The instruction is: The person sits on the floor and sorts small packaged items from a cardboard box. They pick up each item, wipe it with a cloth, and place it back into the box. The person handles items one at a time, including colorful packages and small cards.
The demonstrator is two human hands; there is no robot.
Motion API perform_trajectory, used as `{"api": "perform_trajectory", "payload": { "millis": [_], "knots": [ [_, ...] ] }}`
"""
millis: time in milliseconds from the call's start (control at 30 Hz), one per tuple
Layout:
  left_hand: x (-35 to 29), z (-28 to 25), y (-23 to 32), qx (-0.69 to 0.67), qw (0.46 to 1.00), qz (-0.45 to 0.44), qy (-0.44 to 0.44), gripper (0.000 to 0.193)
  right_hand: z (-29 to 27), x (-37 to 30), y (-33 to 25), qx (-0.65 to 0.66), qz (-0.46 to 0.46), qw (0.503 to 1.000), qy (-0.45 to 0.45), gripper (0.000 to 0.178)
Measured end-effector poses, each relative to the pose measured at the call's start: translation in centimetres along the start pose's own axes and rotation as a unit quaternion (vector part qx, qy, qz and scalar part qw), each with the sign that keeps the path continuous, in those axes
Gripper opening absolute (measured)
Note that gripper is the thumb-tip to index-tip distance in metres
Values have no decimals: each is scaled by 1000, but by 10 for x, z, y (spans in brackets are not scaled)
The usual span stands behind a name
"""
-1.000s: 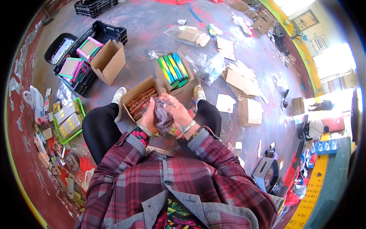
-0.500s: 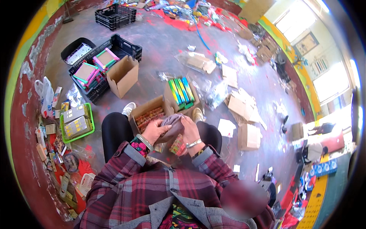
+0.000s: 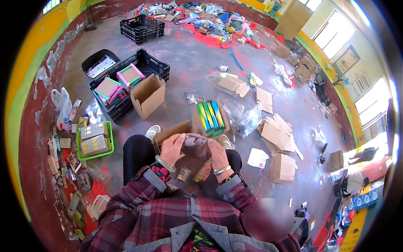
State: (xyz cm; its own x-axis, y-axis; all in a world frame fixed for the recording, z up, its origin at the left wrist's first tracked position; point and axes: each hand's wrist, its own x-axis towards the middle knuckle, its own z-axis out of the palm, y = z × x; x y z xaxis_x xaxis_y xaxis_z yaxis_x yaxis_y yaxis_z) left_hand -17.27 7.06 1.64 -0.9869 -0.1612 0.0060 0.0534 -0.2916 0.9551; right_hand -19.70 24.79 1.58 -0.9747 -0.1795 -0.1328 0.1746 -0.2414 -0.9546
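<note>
A greyish-purple cloth [image 3: 196,143] stretches between my two hands above the floor. My left hand [image 3: 171,149] pinches its left end, and my right hand [image 3: 218,156] grips the opposite end. Behind the left hand stands an open cardboard box [image 3: 181,127], its inside mostly covered by the hand and cloth. Just beyond the cloth, a second cardboard box [image 3: 228,125] contains upright yellow, green and blue packs [image 3: 210,115]. Below the hands lie a small colourful packet [image 3: 183,173] and a red patterned packet [image 3: 203,171]. The cloth's exact kind cannot be made out.
Left of me are a green basket [image 3: 111,138] with grey boxes, a black crate [image 3: 161,67] with coloured frames, and an empty carton [image 3: 152,100]. Flattened cardboard [image 3: 277,132] and a clear plastic bag [image 3: 249,122] lie to the right. Scraps pile up far ahead.
My hands have moved apart, spreading the bunched cloth between them. The left hand has turned upward and hides the red packets in the near box. The whole view has shifted slightly.
</note>
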Motion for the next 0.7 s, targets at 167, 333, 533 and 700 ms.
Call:
{"api": "perform_trajectory", "payload": {
  "millis": [167, 333, 533, 700],
  "knots": [
    [-7, -1, 50, 107, 988, 108, -27, 19, -4, -3, 3, -16, 2, 999, -45, 25],
    [1, -1, 77, 150, 972, 172, -59, 14, 1, -18, -21, -150, -49, 981, -110, 29],
    [2, 10, 82, 180, 962, 109, -175, 12, -15, -30, -41, -362, -54, 907, -209, 25],
    [-14, 41, 81, 310, 888, 136, -312, 18, -2, -45, -10, -317, -136, 878, -331, 27]
  ]
}}
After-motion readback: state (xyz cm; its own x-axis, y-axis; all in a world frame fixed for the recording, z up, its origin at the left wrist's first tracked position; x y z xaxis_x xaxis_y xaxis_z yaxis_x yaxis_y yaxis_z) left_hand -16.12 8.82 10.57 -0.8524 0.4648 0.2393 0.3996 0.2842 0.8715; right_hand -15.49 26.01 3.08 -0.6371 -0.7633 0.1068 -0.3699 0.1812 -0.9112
